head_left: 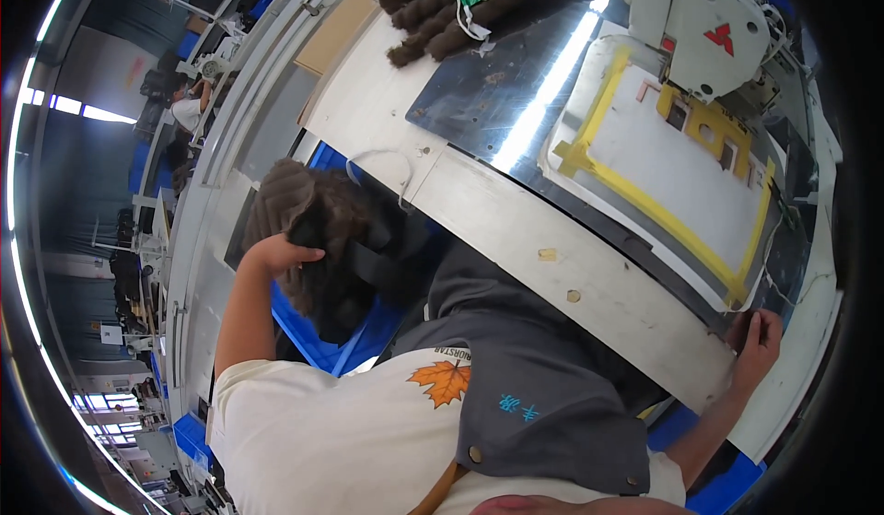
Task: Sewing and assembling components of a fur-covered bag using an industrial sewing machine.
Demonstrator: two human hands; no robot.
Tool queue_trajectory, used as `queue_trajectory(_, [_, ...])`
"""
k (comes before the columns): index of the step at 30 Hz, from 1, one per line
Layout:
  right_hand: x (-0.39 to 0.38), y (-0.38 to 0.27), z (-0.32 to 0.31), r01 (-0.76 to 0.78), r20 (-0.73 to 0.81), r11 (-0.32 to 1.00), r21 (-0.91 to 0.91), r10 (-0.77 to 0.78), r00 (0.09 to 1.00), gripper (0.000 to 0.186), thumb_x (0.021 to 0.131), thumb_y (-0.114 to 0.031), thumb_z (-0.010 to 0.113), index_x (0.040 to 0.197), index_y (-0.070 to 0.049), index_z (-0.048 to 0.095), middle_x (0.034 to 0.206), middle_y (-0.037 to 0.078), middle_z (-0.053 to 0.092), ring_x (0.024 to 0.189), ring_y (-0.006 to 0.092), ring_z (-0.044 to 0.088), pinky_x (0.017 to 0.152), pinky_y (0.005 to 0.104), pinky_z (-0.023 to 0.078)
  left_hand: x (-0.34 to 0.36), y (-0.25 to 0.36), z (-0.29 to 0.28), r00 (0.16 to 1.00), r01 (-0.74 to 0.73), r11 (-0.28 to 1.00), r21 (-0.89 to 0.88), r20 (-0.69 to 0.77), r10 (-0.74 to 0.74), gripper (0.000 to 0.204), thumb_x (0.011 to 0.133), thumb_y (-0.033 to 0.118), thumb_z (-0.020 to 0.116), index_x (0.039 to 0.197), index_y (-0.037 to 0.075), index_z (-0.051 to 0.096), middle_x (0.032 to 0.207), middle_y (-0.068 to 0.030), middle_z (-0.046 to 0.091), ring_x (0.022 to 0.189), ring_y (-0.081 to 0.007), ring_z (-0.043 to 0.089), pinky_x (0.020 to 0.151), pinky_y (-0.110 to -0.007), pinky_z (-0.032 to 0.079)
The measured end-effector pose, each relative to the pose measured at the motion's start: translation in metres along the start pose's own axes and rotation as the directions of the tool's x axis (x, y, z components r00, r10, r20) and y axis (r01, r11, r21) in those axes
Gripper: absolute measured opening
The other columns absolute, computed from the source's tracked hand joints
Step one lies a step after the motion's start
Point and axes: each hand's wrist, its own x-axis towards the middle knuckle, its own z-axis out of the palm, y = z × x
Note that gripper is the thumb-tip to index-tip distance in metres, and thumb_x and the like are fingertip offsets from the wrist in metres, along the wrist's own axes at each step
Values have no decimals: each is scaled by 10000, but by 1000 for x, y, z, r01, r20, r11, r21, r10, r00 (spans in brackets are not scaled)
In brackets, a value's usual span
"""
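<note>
My left hand (281, 255) grips a piece of brown fluffy fabric (318, 197). Its thumb lies across the fabric and the other fingers are hidden. The piece hangs over a blue bin (364, 340) holding dark material below the table edge. On the right, my right hand (760, 345) rests at the near corner of the table, its visible fingers loosely bent and nothing seen in them. Close to it is a sewing machine's white template plate (658, 146) bordered with yellow tape, with a yellow cut-out piece (709, 133) on top.
A white machine head (714, 31) stands over the plate. Brown fluffy rolls (488, 4), tied with white cord, lie at the far edge of the pale table (368, 100). Beside them is a cardboard box (336, 31). A person (187, 110) sits at another station far left.
</note>
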Motion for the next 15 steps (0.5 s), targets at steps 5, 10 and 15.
queue_trajectory(5, [0,-2,-1,-11,0,1000,-12,11,1000,76,1030,-84,624,1027,-10,637,974,32,618,893,121,581,824,256,473,-16,-22,-27,995,-70,793,-605,15,99,566,829,176,843,1334,18,643,1171,-112,725,1035,-276,697,909,-425,561])
queue_trajectory(10, [14,-21,1,-39,50,999,-15,40,998,59,1010,-66,633,997,-9,637,950,29,608,876,114,571,822,252,467,-33,23,-91,802,-581,315,-751,-460,382,480,912,76,710,1377,32,602,1187,-107,716,1098,-260,704,969,-411,566])
queue_trajectory(15, [30,-106,15,81,79,992,93,-89,993,61,926,-20,661,978,4,640,952,52,607,868,143,584,826,273,476,-47,149,-65,598,-769,127,-626,-634,491,290,950,61,685,1227,-17,654,1077,-85,720,993,-207,709,878,-351,571])
